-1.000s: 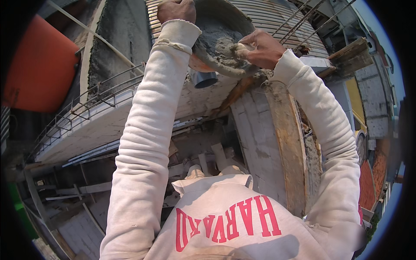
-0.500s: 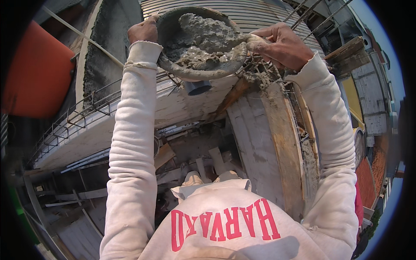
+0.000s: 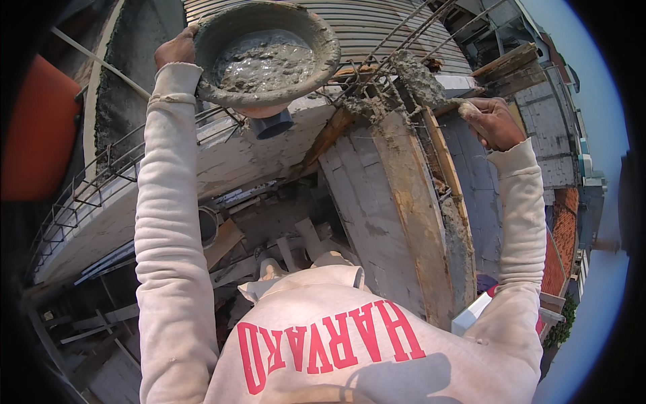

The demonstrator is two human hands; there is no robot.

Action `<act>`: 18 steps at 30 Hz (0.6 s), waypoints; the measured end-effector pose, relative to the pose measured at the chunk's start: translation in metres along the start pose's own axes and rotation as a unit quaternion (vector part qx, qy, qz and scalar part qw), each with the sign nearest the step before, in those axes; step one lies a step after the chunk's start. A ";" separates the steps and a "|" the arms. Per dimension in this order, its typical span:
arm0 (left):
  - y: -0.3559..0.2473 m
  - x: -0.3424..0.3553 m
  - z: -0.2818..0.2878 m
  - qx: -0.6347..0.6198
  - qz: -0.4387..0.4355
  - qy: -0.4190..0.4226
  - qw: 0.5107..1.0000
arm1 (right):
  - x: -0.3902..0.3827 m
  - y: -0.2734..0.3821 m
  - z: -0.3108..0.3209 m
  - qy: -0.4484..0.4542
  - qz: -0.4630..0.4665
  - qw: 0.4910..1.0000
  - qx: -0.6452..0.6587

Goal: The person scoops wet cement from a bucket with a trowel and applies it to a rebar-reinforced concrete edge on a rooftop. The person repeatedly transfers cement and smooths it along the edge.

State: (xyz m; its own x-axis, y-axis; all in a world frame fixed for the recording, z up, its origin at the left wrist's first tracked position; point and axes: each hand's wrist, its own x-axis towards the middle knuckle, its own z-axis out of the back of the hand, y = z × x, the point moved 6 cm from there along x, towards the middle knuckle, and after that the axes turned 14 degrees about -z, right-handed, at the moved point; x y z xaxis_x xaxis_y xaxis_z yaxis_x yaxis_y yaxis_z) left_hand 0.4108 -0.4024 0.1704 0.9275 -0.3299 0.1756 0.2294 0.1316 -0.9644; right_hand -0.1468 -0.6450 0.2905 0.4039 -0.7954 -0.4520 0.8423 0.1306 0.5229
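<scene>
My left hand (image 3: 175,50) grips the left rim of a round, mortar-caked bucket (image 3: 324,60) with wet grey mortar (image 3: 259,66) inside, held over a short dark pipe (image 3: 269,125) at the upper middle. My right hand (image 3: 494,124) is closed on a trowel handle (image 3: 465,108). The trowel's blade is hidden under a lumpy load of mortar (image 3: 420,84) above the top of a narrow timber formwork (image 3: 404,175), among bent steel bars (image 3: 377,75).
A rebar cage (image 3: 91,195) runs along a pale ledge (image 3: 182,161) on the left, near an orange tank (image 3: 37,128). Corrugated roofing (image 3: 360,23) lies beyond. Below me is a drop to rubble and loose boards (image 3: 296,236); wooden planks (image 3: 508,67) jut out at right.
The bucket and my left hand have moved left. My right hand has drawn away to the right with a trowelful of mortar out of the bucket, leaving less mortar visible inside.
</scene>
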 end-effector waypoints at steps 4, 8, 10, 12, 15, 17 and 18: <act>0.017 0.018 0.007 0.014 -0.035 -0.014 0.999 | 0.032 -0.018 -0.005 -0.165 0.031 0.966 -0.198; 0.011 0.010 0.011 0.015 -0.021 0.005 1.000 | 0.038 0.005 -0.055 -0.295 0.049 0.846 -0.441; 0.005 0.006 0.014 0.012 -0.008 -0.001 1.000 | 0.042 0.016 -0.072 -0.271 0.027 0.806 -0.526; -0.056 -0.033 -0.015 0.129 0.167 -0.098 0.973 | 0.034 0.010 -0.068 -0.282 0.013 0.805 -0.522; -0.022 -0.007 -0.001 0.120 0.071 -0.047 0.989 | 0.002 0.019 -0.048 -0.340 0.004 0.806 -0.484; 0.005 0.010 0.011 0.087 -0.008 -0.011 0.996 | -0.021 0.031 -0.035 -0.382 0.026 0.812 -0.441; 0.010 0.013 0.013 0.085 0.001 -0.020 0.996 | -0.037 0.042 -0.031 -0.387 0.036 0.832 -0.397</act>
State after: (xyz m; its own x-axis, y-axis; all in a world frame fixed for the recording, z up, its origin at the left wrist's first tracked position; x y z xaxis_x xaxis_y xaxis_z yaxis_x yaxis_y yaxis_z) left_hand 0.4289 -0.3928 0.1660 0.9380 -0.2929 0.1853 0.2715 0.2890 -0.9180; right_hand -0.1156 -0.5922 0.3067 0.3717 -0.8710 0.3213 0.9202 0.2998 -0.2518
